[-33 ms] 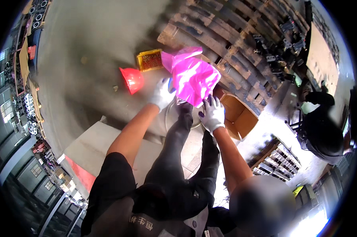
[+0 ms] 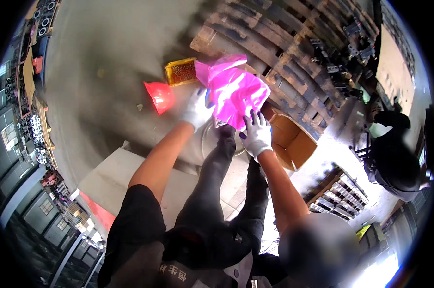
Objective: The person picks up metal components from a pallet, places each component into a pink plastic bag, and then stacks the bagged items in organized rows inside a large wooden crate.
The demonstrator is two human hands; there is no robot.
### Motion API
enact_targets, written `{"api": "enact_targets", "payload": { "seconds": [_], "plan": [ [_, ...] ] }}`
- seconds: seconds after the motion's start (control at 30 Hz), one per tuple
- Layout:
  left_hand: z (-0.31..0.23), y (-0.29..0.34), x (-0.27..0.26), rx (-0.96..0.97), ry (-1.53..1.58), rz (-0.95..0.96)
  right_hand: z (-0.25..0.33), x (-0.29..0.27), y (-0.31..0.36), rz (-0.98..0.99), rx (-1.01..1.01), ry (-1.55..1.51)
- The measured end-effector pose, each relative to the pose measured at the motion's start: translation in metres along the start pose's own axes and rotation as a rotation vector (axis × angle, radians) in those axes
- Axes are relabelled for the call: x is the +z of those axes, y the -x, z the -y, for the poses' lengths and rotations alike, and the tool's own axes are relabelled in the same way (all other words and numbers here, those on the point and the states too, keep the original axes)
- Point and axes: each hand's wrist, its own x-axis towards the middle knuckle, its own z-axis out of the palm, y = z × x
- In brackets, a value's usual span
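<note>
A shiny pink plastic bag lies crumpled in front of me, and what is under it is hidden. My left hand, in a white glove with bluish fingertips, is closed at the bag's left edge, its fingers partly hidden. At the lower right edge, my gloved right hand grips the plastic, dark fingertips bent over it and the thumb nearer me. Left of my left hand is a red hard-hat-shaped bowl. Behind that stands a yellow crate with small reddish-brown pieces inside.
An open cardboard box stands right of my right hand. Wooden pallets spread behind the bag, with dark metal parts on their right side. A flat grey board lies left of my legs. A dark-clothed person is at the far right.
My right hand has shifted slightly up and left along the bag's edge. The bag and my left hand look almost the same.
</note>
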Motion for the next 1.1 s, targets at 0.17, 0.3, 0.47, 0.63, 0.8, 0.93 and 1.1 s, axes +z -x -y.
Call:
{"api": "enact_targets", "payload": {
  "seconds": [0.17,0.3,0.47,0.63,0.8,0.93,1.1],
  "plan": [
    [0.007,-0.108,0.057,0.111,-0.261,-0.025,-0.025,0.086,-0.1,0.126,-0.111,0.203],
    [0.019,-0.161,0.106,0.029,-0.414,0.022,-0.048,0.125,-0.119,0.195,-0.129,0.167],
    [0.069,-0.195,0.141,-0.036,-0.419,0.047,-0.058,0.162,-0.126,0.088,-0.133,0.162],
    [0.155,-0.183,0.093,-0.461,0.616,-0.845,-0.051,0.151,-0.128,0.088,-0.123,0.091],
    [0.197,-0.094,-0.032,-0.46,1.375,-0.783,-0.049,0.137,-0.131,0.19,-0.095,0.078],
    [0.152,-0.024,-0.105,-0.347,1.536,-0.609,-0.037,0.096,-0.13,0.296,-0.028,-0.013],
    [0.073,0.066,-0.143,-0.282,1.803,-0.436,-0.028,0.03,-0.076,-0.008,-0.054,-0.287]
  ]
}}
